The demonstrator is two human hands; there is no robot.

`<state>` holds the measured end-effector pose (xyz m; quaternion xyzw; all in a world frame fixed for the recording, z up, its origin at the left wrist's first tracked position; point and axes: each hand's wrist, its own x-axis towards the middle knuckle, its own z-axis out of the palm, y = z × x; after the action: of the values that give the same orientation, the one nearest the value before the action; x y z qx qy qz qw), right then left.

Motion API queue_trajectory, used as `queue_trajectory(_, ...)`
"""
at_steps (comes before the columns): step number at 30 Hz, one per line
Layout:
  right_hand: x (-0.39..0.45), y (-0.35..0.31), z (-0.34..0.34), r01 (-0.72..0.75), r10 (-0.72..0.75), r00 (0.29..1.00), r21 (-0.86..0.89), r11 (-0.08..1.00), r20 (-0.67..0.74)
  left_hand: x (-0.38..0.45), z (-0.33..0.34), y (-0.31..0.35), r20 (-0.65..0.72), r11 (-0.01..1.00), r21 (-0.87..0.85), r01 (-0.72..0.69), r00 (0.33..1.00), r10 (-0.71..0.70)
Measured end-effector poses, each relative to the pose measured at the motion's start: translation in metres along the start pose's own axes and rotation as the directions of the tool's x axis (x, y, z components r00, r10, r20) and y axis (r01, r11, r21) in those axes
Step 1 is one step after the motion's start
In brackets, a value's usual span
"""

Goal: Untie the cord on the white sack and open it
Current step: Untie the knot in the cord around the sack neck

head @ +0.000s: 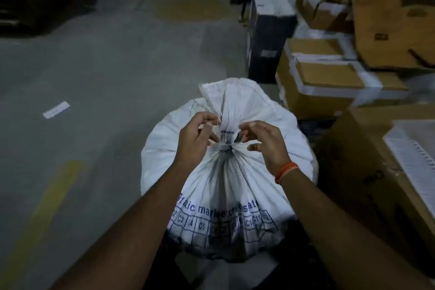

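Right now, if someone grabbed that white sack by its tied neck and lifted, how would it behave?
The white sack is probably floppy: its cloth gathers in soft pleats under the cord. It bulges round and full, so likely bulky, perhaps heavy. The woven cloth may feel slick.

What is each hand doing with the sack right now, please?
Left hand: fingers pinching the cord at the sack neck.
Right hand: half open, fingertips at the knot.

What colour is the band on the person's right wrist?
Orange, a thin band just behind the right hand; the head view shows it clearly.
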<state>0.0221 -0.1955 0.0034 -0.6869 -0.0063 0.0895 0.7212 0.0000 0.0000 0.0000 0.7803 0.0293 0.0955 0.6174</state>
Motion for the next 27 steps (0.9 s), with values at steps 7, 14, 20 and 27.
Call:
queue_trajectory(7,0.006,0.062,-0.004,-0.054,0.062,0.996,-0.129,0.99,0.056,-0.006,-0.008,-0.063,-0.064,0.994,0.082,0.066,0.996,-0.061)
queue_trajectory(14,0.033,0.076,-0.006,0.156,-0.074,0.977,-0.44,0.884,0.198,0.032,-0.016,-0.078,-0.228,0.993,-0.012,0.115,0.967,-0.115)
queue_trajectory(20,0.046,0.076,0.007,0.274,-0.162,0.955,-0.538,0.797,0.247,0.05,-0.003,-0.078,-0.061,0.987,-0.028,0.157,0.986,-0.158)
queue_trajectory(27,0.05,0.082,0.016,0.403,-0.304,0.914,-0.676,0.617,0.267,0.053,0.004,-0.081,0.079,0.982,-0.002,0.188,0.979,-0.187)
